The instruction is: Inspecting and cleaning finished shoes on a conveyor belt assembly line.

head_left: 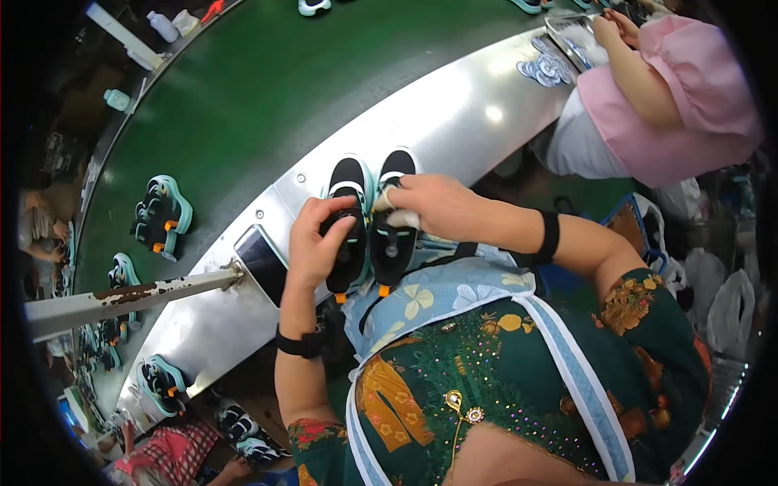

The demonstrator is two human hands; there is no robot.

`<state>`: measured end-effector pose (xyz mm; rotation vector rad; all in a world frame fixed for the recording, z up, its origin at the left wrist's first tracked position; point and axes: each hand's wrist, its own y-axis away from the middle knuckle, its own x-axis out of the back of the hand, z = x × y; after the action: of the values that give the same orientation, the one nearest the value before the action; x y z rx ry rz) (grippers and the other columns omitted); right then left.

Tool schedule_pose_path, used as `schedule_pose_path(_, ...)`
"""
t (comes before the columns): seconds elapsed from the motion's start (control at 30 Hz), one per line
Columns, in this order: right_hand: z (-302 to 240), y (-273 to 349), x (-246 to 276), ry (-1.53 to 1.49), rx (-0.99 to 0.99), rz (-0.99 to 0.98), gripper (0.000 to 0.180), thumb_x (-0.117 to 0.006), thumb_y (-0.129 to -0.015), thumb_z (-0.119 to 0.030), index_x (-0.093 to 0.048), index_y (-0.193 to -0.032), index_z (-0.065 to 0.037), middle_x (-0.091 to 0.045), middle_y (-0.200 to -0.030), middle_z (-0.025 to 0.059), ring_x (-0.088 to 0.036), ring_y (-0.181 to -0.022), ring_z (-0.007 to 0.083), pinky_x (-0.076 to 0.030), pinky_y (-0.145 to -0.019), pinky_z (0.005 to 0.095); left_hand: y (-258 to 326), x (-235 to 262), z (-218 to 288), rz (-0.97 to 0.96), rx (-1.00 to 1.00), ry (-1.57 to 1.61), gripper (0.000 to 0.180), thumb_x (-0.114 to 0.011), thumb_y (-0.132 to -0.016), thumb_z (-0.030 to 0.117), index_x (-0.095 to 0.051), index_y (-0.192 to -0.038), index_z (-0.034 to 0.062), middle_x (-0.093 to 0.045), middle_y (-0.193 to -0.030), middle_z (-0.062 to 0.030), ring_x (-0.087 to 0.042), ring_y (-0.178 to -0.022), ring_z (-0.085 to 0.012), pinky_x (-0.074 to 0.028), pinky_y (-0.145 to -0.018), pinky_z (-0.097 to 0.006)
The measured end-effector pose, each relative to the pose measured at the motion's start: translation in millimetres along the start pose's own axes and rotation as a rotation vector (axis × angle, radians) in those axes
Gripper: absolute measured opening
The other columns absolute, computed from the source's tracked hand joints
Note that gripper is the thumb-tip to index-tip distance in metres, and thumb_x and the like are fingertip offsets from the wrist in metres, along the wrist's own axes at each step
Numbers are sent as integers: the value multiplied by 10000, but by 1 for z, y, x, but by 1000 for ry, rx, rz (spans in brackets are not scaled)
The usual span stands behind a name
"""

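Observation:
Two black sneakers with white and mint-green trim stand side by side on the metal ledge in front of me, toes pointing away and orange tabs at the heels. On the left sneaker (347, 263), the thumb and index finger of my left hand (309, 243) grip around the tongue and opening. My right hand (446, 215) reaches across from the right, its fingers bent and closed on the upper of the right sneaker (393, 253). Whitish covers wrap some of its fingertips. Those fingers hide part of the laces area.
Beyond the metal ledge (438, 97) curves a green conveyor belt (235, 97) carrying more sneakers (162, 215). A rusty white bar (138, 293) juts in from the left. A co-worker in pink (697, 97) stands at the far right; a checkered sleeve (174, 454) shows lower left.

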<state>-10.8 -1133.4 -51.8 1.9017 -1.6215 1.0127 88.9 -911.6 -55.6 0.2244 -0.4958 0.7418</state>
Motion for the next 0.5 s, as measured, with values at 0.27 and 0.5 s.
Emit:
schedule_pose_path(0.27,4,5,-2,99,109,109,322,-709,-787,-334,-592,-917,-63,-535,-672,94,-581,-630,313,-462,-569,401,-3,-8,3,48,-46,1,368,-623,-814,40,-597,-1181,23,-569,-951,-53,-565,-924,-174,-439,-867,-270)
schedule_pose_path(0.5,-1,4,-8,107,-5,169,297,-698,-783,-296,-544,-840,-48,-577,-740,116,-602,-701,337,-469,-607,434,-4,-12,-1,76,-2,156,280,-616,-836,55,-636,-1113,21,-600,-957,-87,-583,-892,-192,-457,-818,-287)
